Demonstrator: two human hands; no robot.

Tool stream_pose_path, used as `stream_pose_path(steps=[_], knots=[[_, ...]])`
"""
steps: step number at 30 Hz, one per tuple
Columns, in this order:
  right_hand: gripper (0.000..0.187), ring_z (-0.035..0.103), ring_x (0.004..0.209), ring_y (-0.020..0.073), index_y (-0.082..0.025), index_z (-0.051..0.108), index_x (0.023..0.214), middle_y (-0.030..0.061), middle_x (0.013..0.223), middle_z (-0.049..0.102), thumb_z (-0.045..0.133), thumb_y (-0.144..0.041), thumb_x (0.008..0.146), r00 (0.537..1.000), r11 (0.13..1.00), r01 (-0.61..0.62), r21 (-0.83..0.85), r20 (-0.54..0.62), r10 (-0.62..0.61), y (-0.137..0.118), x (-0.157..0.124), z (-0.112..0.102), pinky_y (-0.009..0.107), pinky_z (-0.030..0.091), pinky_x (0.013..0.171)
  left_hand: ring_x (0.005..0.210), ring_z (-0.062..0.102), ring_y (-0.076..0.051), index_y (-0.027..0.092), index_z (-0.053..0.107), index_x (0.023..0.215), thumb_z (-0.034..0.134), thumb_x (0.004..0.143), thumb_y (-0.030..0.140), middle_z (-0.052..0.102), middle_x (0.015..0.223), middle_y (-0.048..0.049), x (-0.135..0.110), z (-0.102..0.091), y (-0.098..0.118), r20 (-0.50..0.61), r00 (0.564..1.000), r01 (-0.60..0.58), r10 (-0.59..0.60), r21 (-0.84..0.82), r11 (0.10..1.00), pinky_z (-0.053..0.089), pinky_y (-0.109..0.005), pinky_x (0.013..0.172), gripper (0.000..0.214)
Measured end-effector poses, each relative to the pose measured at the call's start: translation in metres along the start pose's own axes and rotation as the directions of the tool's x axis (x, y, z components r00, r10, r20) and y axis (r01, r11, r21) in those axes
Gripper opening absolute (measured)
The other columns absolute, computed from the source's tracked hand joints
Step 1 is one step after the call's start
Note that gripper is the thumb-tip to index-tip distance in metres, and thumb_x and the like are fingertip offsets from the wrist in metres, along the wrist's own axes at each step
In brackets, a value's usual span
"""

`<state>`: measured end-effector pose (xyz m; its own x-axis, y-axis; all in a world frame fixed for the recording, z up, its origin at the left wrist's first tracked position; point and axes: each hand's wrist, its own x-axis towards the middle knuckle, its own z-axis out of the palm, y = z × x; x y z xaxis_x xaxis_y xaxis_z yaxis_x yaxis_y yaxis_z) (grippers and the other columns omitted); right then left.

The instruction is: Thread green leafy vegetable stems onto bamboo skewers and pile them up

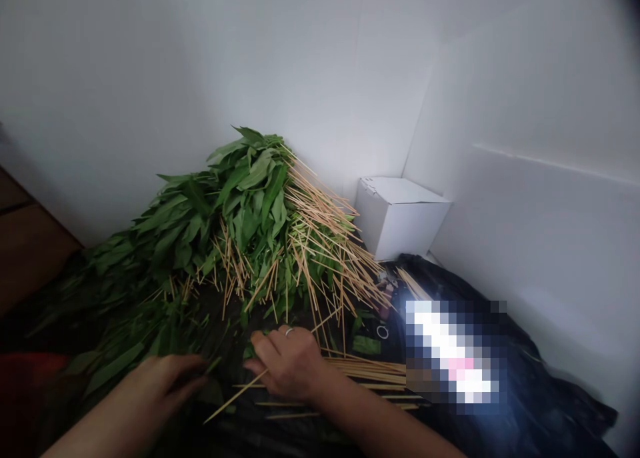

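Note:
A tall heap of green leafy stalks (225, 211) threaded on thin wooden skewers (320, 238) is piled in the corner. My left hand (167, 377) has its fingers pinched on green leaves at the foot of the heap. My right hand (287, 361), a ring on one finger, is closed around a wooden skewer (235, 398) that slants down to the left, with a bit of leaf at its fingertips. A bundle of loose skewers (370, 370) lies just right of that hand.
A black plastic sheet (540, 405) covers the floor. A small white box (397, 215) stands in the corner against white walls. A blurred bright patch lies on the sheet at right. A red thing (25, 378) is at the far left.

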<state>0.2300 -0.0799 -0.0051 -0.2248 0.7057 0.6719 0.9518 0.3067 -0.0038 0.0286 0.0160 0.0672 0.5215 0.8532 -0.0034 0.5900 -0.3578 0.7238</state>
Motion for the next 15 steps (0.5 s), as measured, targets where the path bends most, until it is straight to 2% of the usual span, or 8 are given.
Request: stream_pose_path(steps=[2, 3, 6, 7, 9, 11, 13, 15], knots=[[0.045, 0.056, 0.068, 0.0172, -0.014, 0.050, 0.112, 0.0050, 0.078, 0.060, 0.035, -0.052, 0.093, 0.999, 0.999, -0.051, 0.008, 0.007, 0.051, -0.002, 0.002, -0.001, 0.029, 0.038, 0.053, 0.061, 0.069, -0.025, 0.030, 0.076, 0.064, 0.074, 0.052, 0.043, 0.074, 0.065, -0.0007, -0.004, -0.008, 0.006, 0.066, 0.997, 0.018, -0.026, 0.113, 0.993, 0.053, -0.026, 0.054, 0.018], [0.045, 0.056, 0.068, 0.0174, -0.014, 0.050, 0.112, 0.0055, 0.079, 0.061, 0.035, -0.052, 0.093, 0.997, 0.997, -0.073, 0.009, 0.016, 0.073, -0.002, 0.002, -0.002, 0.029, 0.039, 0.054, 0.057, 0.067, -0.024, 0.029, 0.077, 0.070, 0.072, 0.055, 0.045, 0.074, 0.064, -0.0006, -0.006, -0.009, 0.010, 0.138, 0.990, 0.026, -0.040, 0.106, 0.994, 0.052, -0.025, 0.052, 0.022], [0.036, 0.056, 0.068, 0.0175, -0.014, 0.048, 0.115, 0.0053, 0.080, 0.061, 0.038, -0.041, 0.094, 0.984, 0.986, -0.165, -0.033, 0.054, 0.167, -0.002, 0.003, 0.000, 0.029, 0.039, 0.054, 0.045, 0.060, -0.018, 0.022, 0.075, 0.080, 0.065, 0.068, 0.047, 0.071, 0.061, -0.0017, -0.003, 0.001, 0.019, 0.400, 0.915, 0.079, -0.046, -0.067, 0.995, 0.047, -0.023, 0.044, 0.029], [0.034, 0.056, 0.067, 0.0173, -0.014, 0.047, 0.117, 0.0052, 0.080, 0.061, 0.040, -0.038, 0.093, 0.977, 0.979, -0.197, -0.055, 0.068, 0.201, -0.002, 0.003, 0.001, 0.029, 0.039, 0.054, 0.046, 0.060, -0.017, 0.020, 0.074, 0.079, 0.065, 0.069, 0.047, 0.070, 0.063, -0.0025, 0.001, 0.007, 0.019, 0.431, 0.902, 0.096, -0.028, -0.135, 0.986, 0.046, -0.022, 0.044, 0.030], [0.033, 0.056, 0.066, 0.0172, -0.014, 0.046, 0.119, 0.0052, 0.079, 0.061, 0.041, -0.034, 0.093, 0.968, 0.970, -0.228, -0.081, 0.092, 0.235, 0.000, 0.003, 0.003, 0.028, 0.039, 0.054, 0.049, 0.059, -0.016, 0.018, 0.074, 0.078, 0.065, 0.069, 0.047, 0.069, 0.062, -0.0021, 0.011, 0.020, 0.015, 0.345, 0.938, 0.091, -0.008, -0.226, 0.970, 0.046, -0.022, 0.046, 0.032], [0.033, 0.057, 0.068, 0.0175, -0.014, 0.046, 0.118, 0.0053, 0.079, 0.061, 0.041, -0.036, 0.094, 0.975, 0.979, -0.197, -0.053, 0.099, 0.201, 0.001, 0.003, 0.004, 0.029, 0.040, 0.055, 0.052, 0.060, -0.016, 0.016, 0.074, 0.078, 0.068, 0.066, 0.047, 0.069, 0.063, -0.0022, 0.022, 0.030, 0.008, 0.198, 0.980, 0.079, -0.025, -0.269, 0.960, 0.047, -0.023, 0.051, 0.033], [0.034, 0.056, 0.071, 0.0178, -0.013, 0.047, 0.118, 0.0052, 0.081, 0.061, 0.038, -0.037, 0.095, 0.993, 0.996, -0.094, 0.001, 0.074, 0.094, 0.001, 0.003, 0.002, 0.030, 0.041, 0.057, 0.056, 0.061, -0.017, 0.015, 0.073, 0.082, 0.070, 0.064, 0.047, 0.068, 0.060, -0.0018, 0.028, 0.038, 0.000, 0.097, 0.994, 0.075, -0.046, -0.320, 0.944, 0.049, -0.024, 0.055, 0.036], [0.035, 0.056, 0.073, 0.0171, -0.013, 0.046, 0.118, 0.0048, 0.081, 0.061, 0.036, -0.037, 0.096, 0.998, 0.998, 0.062, 0.033, 0.028, -0.063, 0.000, 0.002, -0.002, 0.030, 0.042, 0.058, 0.062, 0.064, -0.019, 0.015, 0.073, 0.088, 0.072, 0.063, 0.047, 0.069, 0.063, -0.0024, 0.030, 0.045, -0.006, 0.053, 0.996, 0.085, -0.069, -0.404, 0.911, 0.051, -0.025, 0.060, 0.040]])
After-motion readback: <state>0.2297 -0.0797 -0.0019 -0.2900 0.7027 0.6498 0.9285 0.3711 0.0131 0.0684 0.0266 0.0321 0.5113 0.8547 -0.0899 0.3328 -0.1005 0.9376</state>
